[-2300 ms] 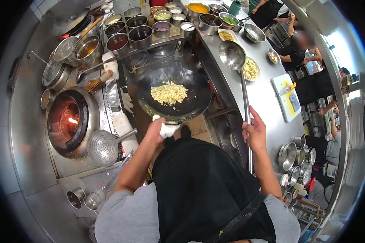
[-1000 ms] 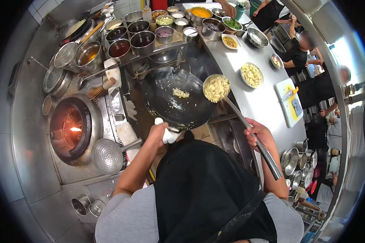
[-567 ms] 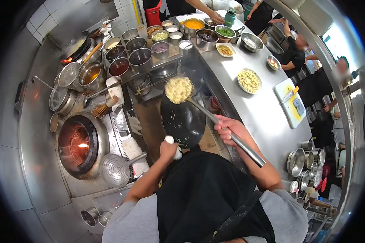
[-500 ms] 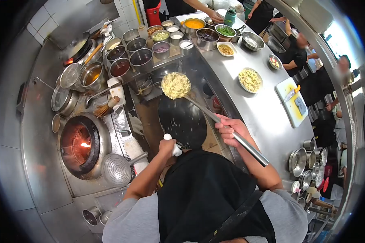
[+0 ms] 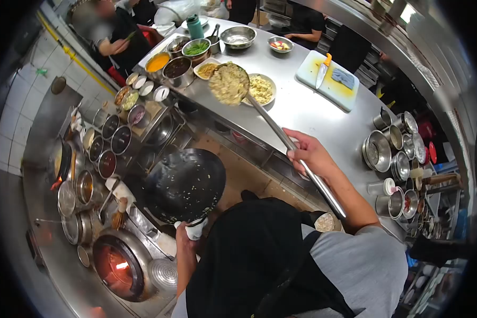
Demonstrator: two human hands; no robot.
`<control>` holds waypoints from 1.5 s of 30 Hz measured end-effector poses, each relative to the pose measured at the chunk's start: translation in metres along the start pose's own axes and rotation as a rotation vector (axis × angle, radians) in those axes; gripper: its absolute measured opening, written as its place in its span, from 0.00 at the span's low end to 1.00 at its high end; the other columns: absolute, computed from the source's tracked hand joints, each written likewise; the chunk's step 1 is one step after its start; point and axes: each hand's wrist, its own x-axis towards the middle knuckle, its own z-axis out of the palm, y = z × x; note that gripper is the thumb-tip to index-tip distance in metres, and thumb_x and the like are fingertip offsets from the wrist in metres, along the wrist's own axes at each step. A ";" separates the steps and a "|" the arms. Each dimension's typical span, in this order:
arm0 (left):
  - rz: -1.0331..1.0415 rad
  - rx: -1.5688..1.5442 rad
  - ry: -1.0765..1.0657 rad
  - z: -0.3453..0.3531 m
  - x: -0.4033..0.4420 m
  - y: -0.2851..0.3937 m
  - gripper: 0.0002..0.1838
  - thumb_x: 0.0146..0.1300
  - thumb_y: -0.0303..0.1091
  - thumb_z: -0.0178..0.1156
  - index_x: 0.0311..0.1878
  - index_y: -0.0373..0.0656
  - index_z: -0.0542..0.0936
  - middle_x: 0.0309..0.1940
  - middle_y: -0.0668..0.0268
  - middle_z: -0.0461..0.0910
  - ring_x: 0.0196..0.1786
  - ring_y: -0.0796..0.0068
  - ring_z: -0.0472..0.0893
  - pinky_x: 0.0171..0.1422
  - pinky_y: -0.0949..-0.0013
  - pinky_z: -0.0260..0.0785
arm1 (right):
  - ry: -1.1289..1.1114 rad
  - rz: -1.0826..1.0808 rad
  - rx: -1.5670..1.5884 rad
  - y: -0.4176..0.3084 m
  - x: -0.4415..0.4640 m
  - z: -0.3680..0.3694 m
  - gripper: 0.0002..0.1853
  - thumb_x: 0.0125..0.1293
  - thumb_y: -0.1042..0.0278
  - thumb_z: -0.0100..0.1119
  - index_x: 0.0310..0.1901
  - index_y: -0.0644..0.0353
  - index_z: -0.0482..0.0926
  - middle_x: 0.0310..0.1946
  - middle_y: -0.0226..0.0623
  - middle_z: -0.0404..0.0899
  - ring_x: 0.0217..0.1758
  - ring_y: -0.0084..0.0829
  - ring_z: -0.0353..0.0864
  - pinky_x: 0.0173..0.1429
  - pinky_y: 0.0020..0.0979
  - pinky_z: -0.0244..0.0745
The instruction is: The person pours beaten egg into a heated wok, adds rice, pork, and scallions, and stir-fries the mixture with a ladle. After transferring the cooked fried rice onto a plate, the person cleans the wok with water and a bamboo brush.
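My right hand (image 5: 310, 152) is wrapped round the long metal handle of a ladle (image 5: 273, 122). Its bowl is heaped with fried rice (image 5: 228, 85) and hangs over the steel counter, overlapping the left side of a plate of fried rice (image 5: 263, 87) in my view. Whether the two touch I cannot tell. Low on the left, my left hand (image 5: 187, 239) grips a black wok (image 5: 185, 183) by its handle through a white cloth (image 5: 195, 229). Scattered rice grains stick to the wok's inside, which is otherwise bare.
A lit burner (image 5: 121, 265) glows at lower left beside a perforated strainer (image 5: 163, 274). Sauce pots (image 5: 107, 163) line the stove. On the counter (image 5: 302, 124) lie a cutting board (image 5: 307, 69) with a knife (image 5: 321, 74) and several bowls. A co-worker (image 5: 116, 45) stands behind it.
My view has turned right towards the counter. The loaded ladle has moved from above the wok to the plate of fried rice. The wok has tilted and sits further left in view.
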 end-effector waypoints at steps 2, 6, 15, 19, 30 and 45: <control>0.086 0.045 0.044 0.026 -0.003 0.011 0.22 0.58 0.32 0.51 0.55 0.34 0.77 0.48 0.52 0.85 0.49 0.51 0.86 0.54 0.53 0.83 | 0.161 -0.088 -0.289 0.012 0.024 -0.020 0.36 0.66 0.82 0.56 0.77 0.62 0.62 0.23 0.29 0.72 0.16 0.20 0.70 0.21 0.26 0.64; 0.080 -0.003 0.078 0.052 -0.004 0.035 0.18 0.58 0.34 0.53 0.48 0.38 0.81 0.39 0.59 0.87 0.38 0.60 0.88 0.39 0.56 0.84 | 0.292 -0.097 -0.341 0.056 0.085 -0.070 0.36 0.64 0.78 0.60 0.75 0.62 0.65 0.24 0.34 0.75 0.17 0.23 0.72 0.25 0.29 0.69; 0.180 -0.306 0.262 0.050 -0.085 0.040 0.25 0.52 0.40 0.60 0.53 0.40 0.80 0.43 0.55 0.83 0.37 0.57 0.82 0.34 0.65 0.77 | 0.520 -0.343 -0.851 0.107 0.117 -0.105 0.36 0.58 0.74 0.63 0.72 0.57 0.71 0.28 0.46 0.81 0.28 0.38 0.79 0.40 0.37 0.77; 0.215 -0.424 0.190 0.021 -0.128 0.026 0.26 0.52 0.41 0.61 0.55 0.39 0.78 0.44 0.56 0.81 0.39 0.60 0.80 0.35 0.70 0.76 | 0.480 -0.283 -0.916 0.106 0.109 -0.100 0.36 0.59 0.78 0.58 0.73 0.57 0.70 0.33 0.54 0.81 0.29 0.43 0.79 0.41 0.38 0.76; 0.636 -0.705 0.281 -0.075 -0.209 0.047 0.27 0.59 0.40 0.59 0.55 0.26 0.74 0.47 0.48 0.80 0.50 0.55 0.82 0.46 0.62 0.83 | 0.244 -0.336 -0.627 0.106 0.150 -0.069 0.37 0.65 0.81 0.57 0.77 0.59 0.63 0.52 0.36 0.82 0.40 0.16 0.72 0.45 0.20 0.74; 0.984 -0.443 0.534 -0.346 -0.081 0.127 0.20 0.67 0.37 0.50 0.52 0.32 0.82 0.49 0.54 0.86 0.52 0.55 0.85 0.58 0.53 0.81 | -1.379 0.025 -0.047 -0.025 0.273 0.330 0.45 0.57 0.70 0.70 0.78 0.51 0.64 0.44 0.35 0.83 0.43 0.28 0.82 0.51 0.34 0.78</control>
